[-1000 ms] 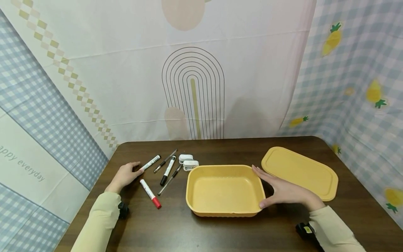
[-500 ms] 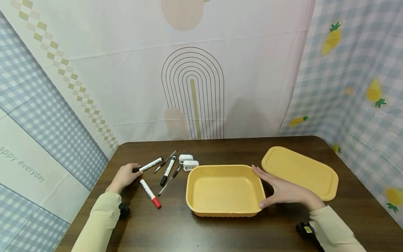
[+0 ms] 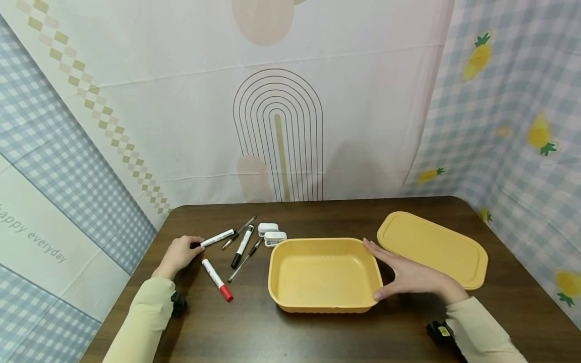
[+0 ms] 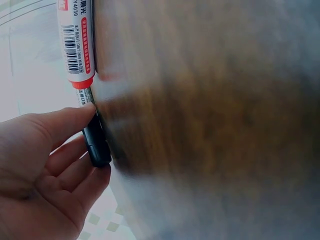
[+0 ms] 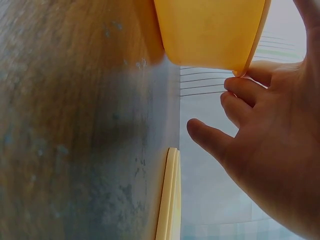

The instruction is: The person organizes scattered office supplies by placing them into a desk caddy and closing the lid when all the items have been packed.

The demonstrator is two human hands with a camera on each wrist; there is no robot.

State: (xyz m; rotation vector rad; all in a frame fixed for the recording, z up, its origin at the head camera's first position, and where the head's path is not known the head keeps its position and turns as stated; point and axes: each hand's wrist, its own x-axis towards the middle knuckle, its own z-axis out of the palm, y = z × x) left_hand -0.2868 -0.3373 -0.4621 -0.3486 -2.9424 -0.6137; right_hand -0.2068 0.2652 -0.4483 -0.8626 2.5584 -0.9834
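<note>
In the head view my left hand (image 3: 179,256) is at the table's left and pinches the near end of a white marker (image 3: 219,237). The left wrist view has the thumb and fingers about this marker's black end (image 4: 96,144). A red-capped marker (image 3: 217,280) lies just right of the hand and overlaps the held one in the left wrist view. My right hand (image 3: 413,272) holds the right end of a yellow plastic box (image 3: 324,307), thumb at the front corner, fingers at the back corner. Nothing lies inside the box.
Right of the box lies its yellow lid (image 3: 433,249). Between left hand and box are a black-capped marker (image 3: 242,246), a clear pen (image 3: 238,233) and another clear pen (image 3: 245,259). Two small white rounded objects (image 3: 275,238) stand behind the box's left corner.
The white marker at my left hand has turned slightly, its far end shifting right and toward the front. The right hand and the box have stayed put.
</note>
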